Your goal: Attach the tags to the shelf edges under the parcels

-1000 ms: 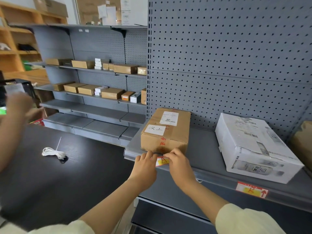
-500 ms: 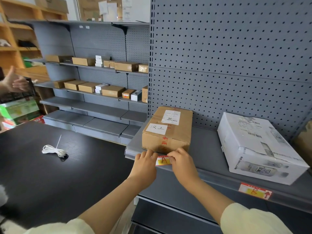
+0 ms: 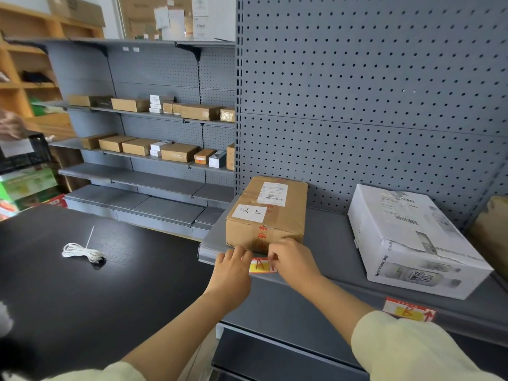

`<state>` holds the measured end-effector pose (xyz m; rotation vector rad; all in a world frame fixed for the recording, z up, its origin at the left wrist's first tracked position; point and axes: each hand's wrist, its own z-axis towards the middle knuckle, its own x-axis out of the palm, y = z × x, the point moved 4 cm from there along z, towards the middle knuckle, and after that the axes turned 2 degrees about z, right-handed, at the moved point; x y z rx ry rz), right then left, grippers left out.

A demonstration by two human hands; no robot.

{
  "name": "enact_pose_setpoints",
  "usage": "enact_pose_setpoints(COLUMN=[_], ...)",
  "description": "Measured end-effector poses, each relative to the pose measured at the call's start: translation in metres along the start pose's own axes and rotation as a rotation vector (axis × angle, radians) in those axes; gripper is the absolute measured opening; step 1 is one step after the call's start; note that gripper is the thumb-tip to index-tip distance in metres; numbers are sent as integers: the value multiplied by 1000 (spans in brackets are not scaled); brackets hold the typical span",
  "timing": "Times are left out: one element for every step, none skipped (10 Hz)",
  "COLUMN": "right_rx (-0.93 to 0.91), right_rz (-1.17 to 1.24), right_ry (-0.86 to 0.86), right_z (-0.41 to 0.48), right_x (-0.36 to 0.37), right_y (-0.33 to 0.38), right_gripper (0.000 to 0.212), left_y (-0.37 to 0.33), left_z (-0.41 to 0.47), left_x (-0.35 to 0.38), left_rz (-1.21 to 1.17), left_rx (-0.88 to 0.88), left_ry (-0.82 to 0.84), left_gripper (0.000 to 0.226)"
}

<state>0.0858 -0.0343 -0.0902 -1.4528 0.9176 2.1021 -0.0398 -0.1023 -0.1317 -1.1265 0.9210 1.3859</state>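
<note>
A red and yellow tag (image 3: 259, 265) lies against the front edge of the grey shelf (image 3: 338, 287), right under a brown cardboard parcel (image 3: 268, 214). My left hand (image 3: 233, 266) presses the tag's left end and my right hand (image 3: 295, 261) pinches its right end; both hands cover part of it. A second red and yellow tag (image 3: 408, 312) sits on the same edge under a white parcel (image 3: 412, 237) to the right.
A black table (image 3: 82, 292) with a coil of white cord (image 3: 82, 253) lies to the left. Grey shelving at the back holds several small boxes (image 3: 178, 152). Another person's hand (image 3: 9, 125) shows at the far left edge. A brown parcel (image 3: 492, 235) sits at the far right.
My hands have stayed on the tag under the brown parcel, shifting only slightly. The other person's arm at the left has drawn back out of the foreground.
</note>
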Motion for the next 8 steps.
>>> enact_pose_setpoints(right_rx=[-12, -42, -88, -46, -21, -33, -37, -71], right_rz=[-54, -141, -222, -228, -192, -173, -153, -138], right_ry=[-6, -13, -4, 4, 0, 1, 14, 8], right_z=[-3, -12, -20, -26, -29, -33, -36, -38], right_x=[5, 11, 21, 26, 29, 29, 33, 28], right_y=[-1, 0, 2, 3, 2, 0, -4, -6], right_gripper=[13, 15, 21, 23, 22, 22, 27, 33], left_y=[-3, -6, -8, -8, -9, -11, -11, -15], left_z=[0, -1, -2, -3, -2, 0, -1, 0], left_x=[0, -1, -2, 0, 0, -3, 1, -4], left_rz=[6, 14, 34, 62, 76, 63, 51, 71], left_rx=[12, 26, 42, 60, 69, 70, 67, 46], left_ry=[8, 2, 5, 18, 19, 13, 17, 18], left_gripper=[48, 49, 47, 44, 42, 43, 45, 43])
